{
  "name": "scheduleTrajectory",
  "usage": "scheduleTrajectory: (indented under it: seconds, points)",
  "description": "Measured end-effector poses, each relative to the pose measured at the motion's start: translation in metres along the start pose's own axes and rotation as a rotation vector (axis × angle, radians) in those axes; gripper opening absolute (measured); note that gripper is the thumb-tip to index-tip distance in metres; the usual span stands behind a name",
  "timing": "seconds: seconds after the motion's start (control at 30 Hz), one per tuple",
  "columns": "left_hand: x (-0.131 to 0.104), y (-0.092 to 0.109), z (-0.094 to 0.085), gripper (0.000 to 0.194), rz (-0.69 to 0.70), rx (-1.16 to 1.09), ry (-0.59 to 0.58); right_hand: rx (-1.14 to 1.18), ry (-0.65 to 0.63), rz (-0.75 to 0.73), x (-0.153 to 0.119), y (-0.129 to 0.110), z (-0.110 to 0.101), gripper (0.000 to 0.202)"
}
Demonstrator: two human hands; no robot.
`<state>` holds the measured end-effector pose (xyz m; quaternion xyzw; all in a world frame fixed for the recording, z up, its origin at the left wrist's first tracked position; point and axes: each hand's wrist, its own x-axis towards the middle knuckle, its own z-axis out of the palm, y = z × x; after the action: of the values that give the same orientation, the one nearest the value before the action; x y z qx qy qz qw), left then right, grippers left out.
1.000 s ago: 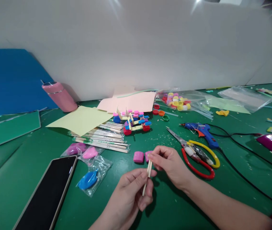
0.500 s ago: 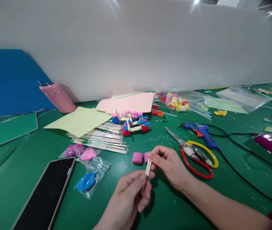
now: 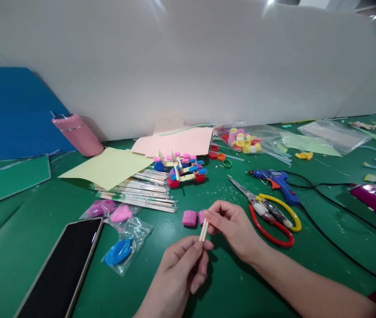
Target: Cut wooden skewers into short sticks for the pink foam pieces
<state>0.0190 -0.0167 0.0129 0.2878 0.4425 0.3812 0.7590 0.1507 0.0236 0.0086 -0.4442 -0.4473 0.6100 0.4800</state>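
Observation:
Two short pale wooden sticks (image 3: 204, 230) lie side by side between my hands, slightly tilted. The thumb and fingers of my left hand (image 3: 185, 265) pinch their lower end. My right hand (image 3: 229, 225) grips the upper end between thumb and index finger. Just behind my fingers rests a pink block (image 3: 189, 218), with a second pink piece (image 3: 201, 217) partly hidden by my right hand. Farther back stands a small model (image 3: 188, 173) of sticks with red wheels and blue and pink parts, beside a similar one.
Right of my hands are scissors (image 3: 267, 216) and a blue glue gun (image 3: 279, 182) with a trailing cable. At left lie a phone (image 3: 62, 269), bagged clay (image 3: 118, 251), packaged sticks (image 3: 141, 194) and yellow paper (image 3: 108, 167). A pink bottle (image 3: 78, 134) leans behind.
The view has shifted very slightly. Both hands keep their hold on the sticks, which are turned a little between the fingers.

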Motion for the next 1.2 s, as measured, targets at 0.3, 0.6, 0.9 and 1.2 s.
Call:
scheduleTrajectory:
  seconds: [0.3,0.6,0.9,1.2]
  points:
    - [0.0012,-0.0007,0.0009,0.019,0.003,0.004,0.017,-0.05,-0.005,-0.043,-0.0019,0.0008,-0.0004,0.022]
    - [-0.0007,-0.0011,0.0005,0.019,0.003,0.017,0.029,-0.049,-0.003,-0.049,-0.0003,0.0005,0.0003,0.023]
    - [0.0017,-0.0017,-0.0006,0.019,0.003,0.038,0.007,-0.071,-0.002,-0.049,-0.0014,-0.0009,-0.0005,0.023]
    - [0.0011,-0.0034,-0.0067,0.023,0.084,0.142,-0.019,-0.14,0.005,-0.069,0.0027,0.0009,-0.0027,0.026]
